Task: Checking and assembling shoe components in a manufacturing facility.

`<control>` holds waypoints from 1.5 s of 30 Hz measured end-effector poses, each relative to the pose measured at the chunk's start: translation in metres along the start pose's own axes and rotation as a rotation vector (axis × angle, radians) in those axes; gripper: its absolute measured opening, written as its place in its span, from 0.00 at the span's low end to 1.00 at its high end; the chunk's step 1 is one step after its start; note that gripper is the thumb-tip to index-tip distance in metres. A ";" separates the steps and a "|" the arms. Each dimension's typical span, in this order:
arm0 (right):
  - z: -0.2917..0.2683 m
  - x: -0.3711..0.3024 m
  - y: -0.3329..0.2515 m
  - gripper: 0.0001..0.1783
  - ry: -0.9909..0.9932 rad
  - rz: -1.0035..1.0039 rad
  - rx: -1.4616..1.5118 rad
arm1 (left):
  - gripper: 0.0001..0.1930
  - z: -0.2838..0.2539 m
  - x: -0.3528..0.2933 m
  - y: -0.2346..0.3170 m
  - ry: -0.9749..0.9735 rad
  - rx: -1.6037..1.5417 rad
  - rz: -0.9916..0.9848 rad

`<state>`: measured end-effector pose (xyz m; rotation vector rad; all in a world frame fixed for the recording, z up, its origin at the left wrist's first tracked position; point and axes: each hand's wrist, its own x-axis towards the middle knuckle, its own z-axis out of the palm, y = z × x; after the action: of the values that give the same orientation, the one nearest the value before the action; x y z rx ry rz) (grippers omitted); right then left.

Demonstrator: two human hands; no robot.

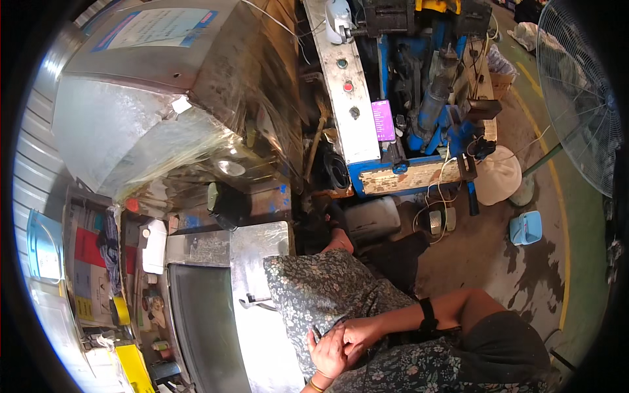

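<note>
The left hand (pixel 327 355) and right hand (pixel 360 333) rest together on the floral cloth (pixel 308 281) over the lap, fingers overlapping — how tightly, I can't tell. Leftward, an open compartment (pixel 165 295) holds a white bottle (pixel 154 247); farther off stands a blue tub (pixel 529 232) — contents unclear.

Floor (pixel 475 262): I see brown ground with dark wet patches, a light-blue bucket (pixel 526 228) standing at right, two pedals (pixel 436 221) left of it.
Metal bench (pixel 262 340): bright top, left of centre; I make out a small metal handle (pixel 252 302) on it.
Open trays (pixel 175 314): at left, I spot a white container (pixel 154 249) far, a yellow roll (pixel 120 310) nearer.
</note>
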<state>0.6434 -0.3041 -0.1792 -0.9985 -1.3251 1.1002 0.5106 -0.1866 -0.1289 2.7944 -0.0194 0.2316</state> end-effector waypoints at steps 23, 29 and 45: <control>0.048 0.000 -0.016 0.10 0.259 0.345 -0.245 | 0.27 -0.081 -0.216 -0.110 0.312 0.053 -1.013; 0.041 0.000 -0.028 0.12 0.289 0.416 -0.171 | 0.32 -0.120 -0.403 -0.107 0.396 0.668 -1.470; 0.042 0.021 -0.064 0.11 0.202 0.412 -0.447 | 0.46 -0.217 -0.376 -0.129 0.091 0.127 -1.480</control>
<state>0.6023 -0.2996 -0.1107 -1.7268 -1.2548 0.9826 0.1103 0.0021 -0.0304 2.1419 1.9510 -0.0350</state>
